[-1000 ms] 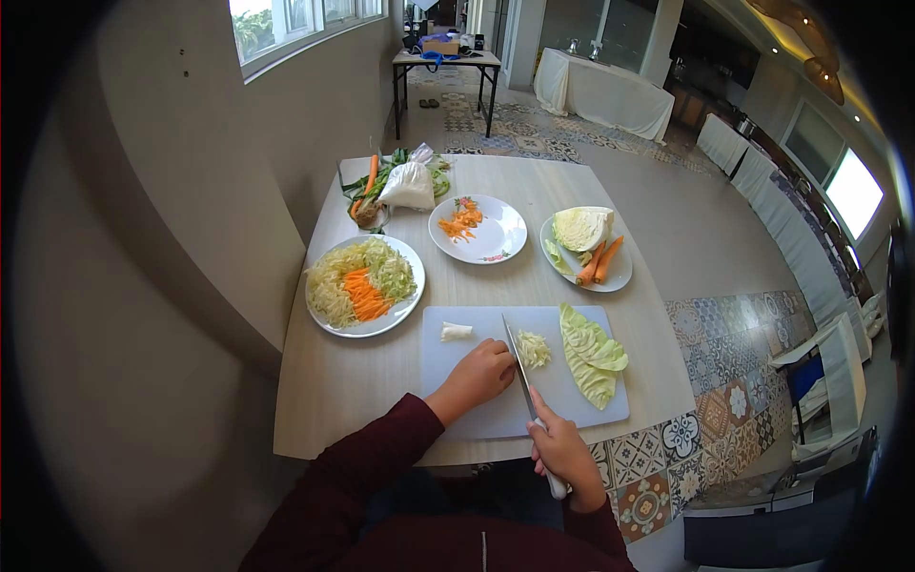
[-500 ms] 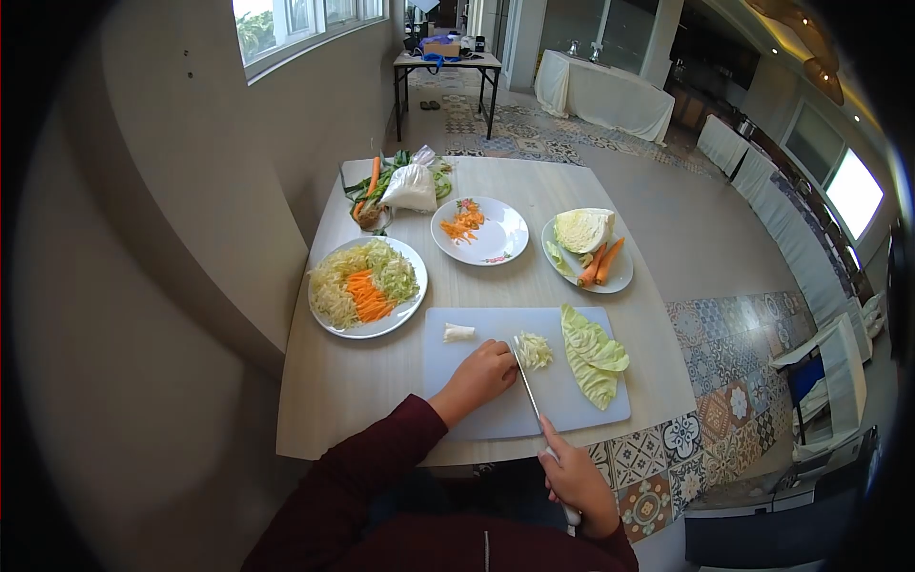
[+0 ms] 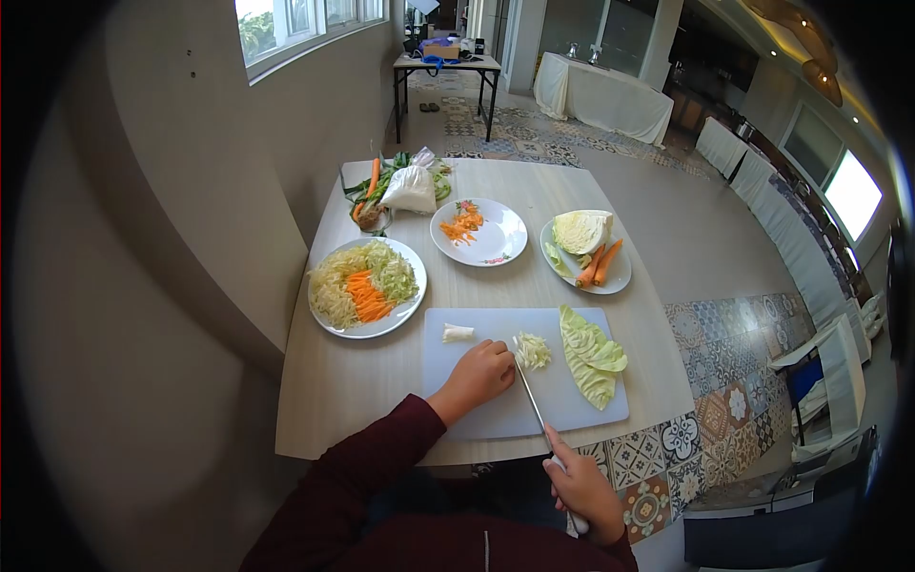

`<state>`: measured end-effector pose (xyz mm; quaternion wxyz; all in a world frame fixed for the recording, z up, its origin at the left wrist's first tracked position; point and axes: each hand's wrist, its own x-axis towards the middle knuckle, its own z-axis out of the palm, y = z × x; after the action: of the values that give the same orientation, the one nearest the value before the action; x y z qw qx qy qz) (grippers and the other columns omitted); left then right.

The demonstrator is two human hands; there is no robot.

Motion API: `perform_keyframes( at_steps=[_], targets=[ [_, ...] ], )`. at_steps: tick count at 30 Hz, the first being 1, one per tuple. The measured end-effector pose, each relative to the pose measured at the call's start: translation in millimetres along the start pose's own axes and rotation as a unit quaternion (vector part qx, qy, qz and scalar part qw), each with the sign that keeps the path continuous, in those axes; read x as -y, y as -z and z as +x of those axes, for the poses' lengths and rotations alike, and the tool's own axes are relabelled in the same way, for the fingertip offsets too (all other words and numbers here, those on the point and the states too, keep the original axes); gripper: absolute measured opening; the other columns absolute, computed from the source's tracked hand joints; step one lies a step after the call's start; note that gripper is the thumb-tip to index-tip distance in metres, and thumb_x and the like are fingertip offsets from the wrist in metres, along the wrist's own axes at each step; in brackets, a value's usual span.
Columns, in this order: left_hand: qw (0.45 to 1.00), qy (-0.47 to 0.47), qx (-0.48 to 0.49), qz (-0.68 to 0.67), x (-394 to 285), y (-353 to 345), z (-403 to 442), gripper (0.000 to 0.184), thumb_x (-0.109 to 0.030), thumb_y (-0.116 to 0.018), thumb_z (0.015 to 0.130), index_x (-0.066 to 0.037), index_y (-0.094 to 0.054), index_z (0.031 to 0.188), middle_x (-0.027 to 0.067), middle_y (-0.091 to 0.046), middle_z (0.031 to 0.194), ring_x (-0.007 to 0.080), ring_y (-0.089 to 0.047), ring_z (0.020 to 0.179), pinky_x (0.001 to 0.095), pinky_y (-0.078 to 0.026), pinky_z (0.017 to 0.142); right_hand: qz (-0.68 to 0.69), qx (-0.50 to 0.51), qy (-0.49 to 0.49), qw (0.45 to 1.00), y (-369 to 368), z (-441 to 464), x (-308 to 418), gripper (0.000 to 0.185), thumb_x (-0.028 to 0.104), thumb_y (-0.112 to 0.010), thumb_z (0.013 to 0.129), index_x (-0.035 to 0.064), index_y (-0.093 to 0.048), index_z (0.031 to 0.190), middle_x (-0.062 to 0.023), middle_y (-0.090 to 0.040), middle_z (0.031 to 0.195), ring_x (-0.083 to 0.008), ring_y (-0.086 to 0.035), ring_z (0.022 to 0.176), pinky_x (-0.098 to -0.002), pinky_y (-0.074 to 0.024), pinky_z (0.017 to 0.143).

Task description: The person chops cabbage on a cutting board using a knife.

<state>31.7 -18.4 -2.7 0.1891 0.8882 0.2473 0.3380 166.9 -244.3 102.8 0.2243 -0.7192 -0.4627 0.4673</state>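
Note:
My right hand [image 3: 583,488] is wrapped round the handle of a kitchen knife [image 3: 531,395], whose blade reaches up over the white cutting board [image 3: 457,396]. Beside the blade tip, my left hand [image 3: 481,370] rests on the board with curled fingers; whatever it presses down is hidden beneath them. Just right of the blade lies a small heap of shredded cabbage [image 3: 534,352]. A larger pale-green cabbage leaf [image 3: 591,359] is spread on the board's right side. Near the upper left of the board sits a short white stalk piece [image 3: 457,333].
A plate [image 3: 416,310] of shredded cabbage and carrot stands left. Behind the board is a plate [image 3: 500,229] with carrot peelings; at right, another plate [image 3: 624,278] bears half a cabbage and carrots. A bag of white contents [image 3: 412,190] sits by vegetables at the back.
My right hand and the knife handle have shifted slightly right and down, with the blade still beside my left fingers. My left hand has barely moved.

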Motion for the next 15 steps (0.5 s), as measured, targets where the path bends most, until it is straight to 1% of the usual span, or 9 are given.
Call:
perform_keyframes(
  at_steps=[3, 7, 9, 10, 12, 15],
  targets=[
    [0.999, 0.03, 0.019, -0.001, -1.6, 7.4, -0.1, 0.005, -0.008, -0.071, 0.077, -0.004, -0.067, 0.079, 0.0106, -0.063, 0.084, 0.0321, -0.062, 0.082, 0.0426, -0.053, 0.074, -0.002, -0.003, 0.003, 1.0, 0.1, 3.2, -0.6, 0.059, 0.018, -0.053, 0.099, 0.0117, -0.036, 0.156, -0.015, -0.058, 0.054, -0.0247, -0.065, 0.046, -0.0382, -0.055, 0.053],
    [0.999, 0.013, 0.014, -0.027, 1.9, 7.8, -0.2, 0.005, -0.007, -0.07, 0.077, -0.003, -0.066, 0.078, 0.0114, -0.062, 0.083, 0.0323, -0.062, 0.082, 0.0431, -0.053, 0.074, -0.011, -0.009, 0.021, 1.0, 1.2, 5.1, -1.9, 0.059, 0.018, -0.053, 0.099, 0.0116, -0.037, 0.155, -0.016, -0.059, 0.055, -0.0248, -0.064, 0.046, -0.0379, -0.0548, 0.053],
    [0.999, 0.0, 0.003, -0.042, 1.1, 8.0, -0.5, 0.005, -0.006, -0.07, 0.077, -0.003, -0.065, 0.077, 0.0112, -0.061, 0.082, 0.0316, -0.061, 0.082, 0.0433, -0.053, 0.074, -0.006, -0.009, 0.022, 1.0, -1.0, 8.1, -5.0, 0.06, 0.017, -0.053, 0.1, 0.016, -0.035, 0.157, -0.008, -0.057, 0.059, -0.0157, -0.059, 0.047, -0.0308, -0.0516, 0.049],
    [0.999, -0.002, 0.007, -0.043, 0.8, 8.2, -0.2, 0.005, -0.006, -0.07, 0.078, -0.003, -0.066, 0.079, 0.0117, -0.062, 0.084, 0.0322, -0.062, 0.084, 0.0433, -0.053, 0.075, -0.003, -0.01, 0.022, 1.0, -2.1, 9.9, -6.4, 0.061, 0.017, -0.053, 0.1, 0.0182, -0.034, 0.158, -0.0039, -0.057, 0.061, -0.0111, -0.056, 0.047, -0.0273, -0.0501, 0.047],
    [0.999, -0.007, 0.017, -0.047, -0.2, 8.3, 0.2, 0.007, -0.007, -0.071, 0.08, -0.002, -0.069, 0.085, 0.0128, -0.065, 0.088, 0.0336, -0.063, 0.087, 0.0432, -0.053, 0.077, 0.013, -0.017, 0.026, 0.999, -5.5, 13.8, -6.4, 0.061, 0.017, -0.053, 0.1, 0.017, -0.034, 0.158, -0.0038, -0.057, 0.061, -0.011, -0.056, 0.047, -0.0274, -0.0503, 0.047],
    [0.999, -0.017, 0.016, -0.049, 0.1, 6.9, 0.2, 0.009, -0.006, -0.072, 0.08, -0.002, -0.07, 0.088, 0.0132, -0.065, 0.09, 0.0337, -0.063, 0.09, 0.0431, -0.054, 0.079, 0.043, -0.023, 0.027, 0.998, -9.4, 17.0, -2.7, 0.06, 0.016, -0.053, 0.101, 0.0158, -0.035, 0.158, -0.0035, -0.056, 0.061, -0.0107, -0.055, 0.047, -0.0272, -0.0505, 0.047]
  ],
)
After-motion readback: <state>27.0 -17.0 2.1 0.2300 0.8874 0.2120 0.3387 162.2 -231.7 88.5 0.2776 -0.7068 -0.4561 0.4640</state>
